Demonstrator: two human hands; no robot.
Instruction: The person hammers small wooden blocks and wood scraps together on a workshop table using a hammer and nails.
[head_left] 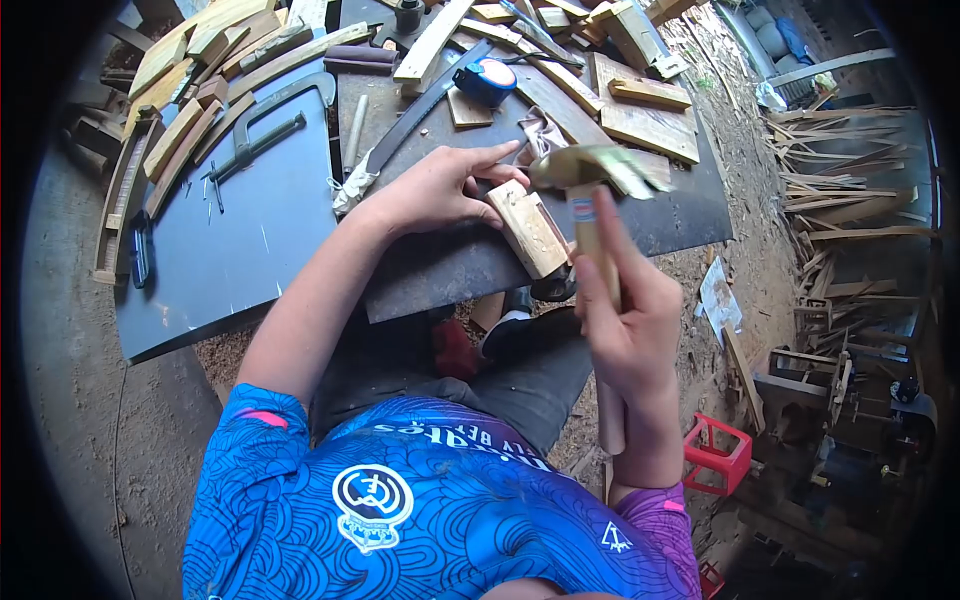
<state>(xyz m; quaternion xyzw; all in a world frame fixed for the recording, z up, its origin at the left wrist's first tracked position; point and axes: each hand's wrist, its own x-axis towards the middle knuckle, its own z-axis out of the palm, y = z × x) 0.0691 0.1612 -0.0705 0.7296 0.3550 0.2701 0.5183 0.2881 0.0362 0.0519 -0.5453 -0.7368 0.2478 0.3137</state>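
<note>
A short block of pale wood (530,228) lies tilted near the front edge of the dark table (440,275). My left hand (450,190) is at the block's upper left end, thumb against it and fingers curved past its far end; what the fingertips touch is partly hidden. In my right hand (630,300) is a claw hammer (590,180), gripped by its wooden handle with the index finger stretched along it. The hammer's head is above the block's upper right side, its claw pointing right and slightly blurred. A crumpled cloth (541,132) lies just beyond.
A blue tape measure (486,82) and a long saw-like blade (420,115) lie beyond my hands. Wood pieces (430,40) crowd the far side. To the left are a C-clamp (245,145) and a blue-black tool (140,258). A red stool (718,455) stands at the lower right.
</note>
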